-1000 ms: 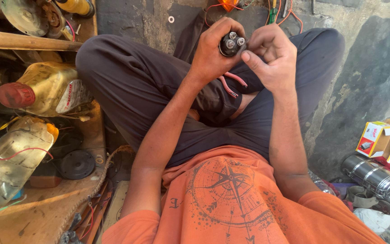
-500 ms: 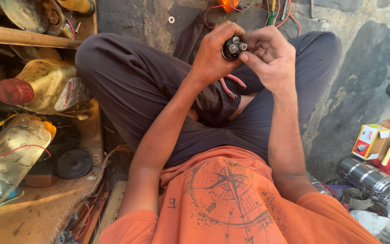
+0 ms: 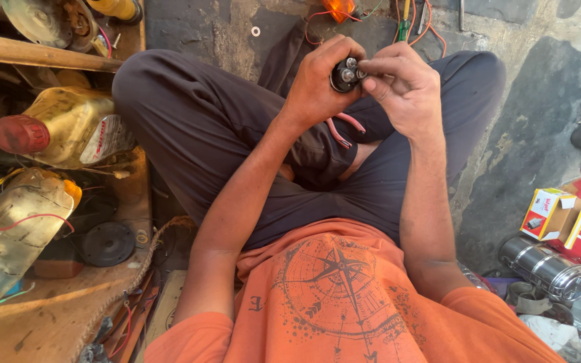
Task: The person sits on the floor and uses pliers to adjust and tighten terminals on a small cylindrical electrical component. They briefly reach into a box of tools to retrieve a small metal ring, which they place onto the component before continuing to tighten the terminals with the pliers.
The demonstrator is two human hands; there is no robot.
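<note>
Above the crossed legs: left hand [image 3: 317, 87] clenched around a small dark cylindrical part [image 3: 343, 74] with metal studs on its end; right hand [image 3: 401, 84] pinching at those studs with fingertips [image 3: 364, 70]. Off to the left, lying on its side, a yellowish oil jug [image 3: 68, 128] with red cap; contents impossible to judge. Just below, a clear plastic bottle [image 3: 15, 222] with a red wire across it. Far right, a small open cardboard box [image 3: 553, 215] beside a shiny steel flask [image 3: 539, 265].
</note>
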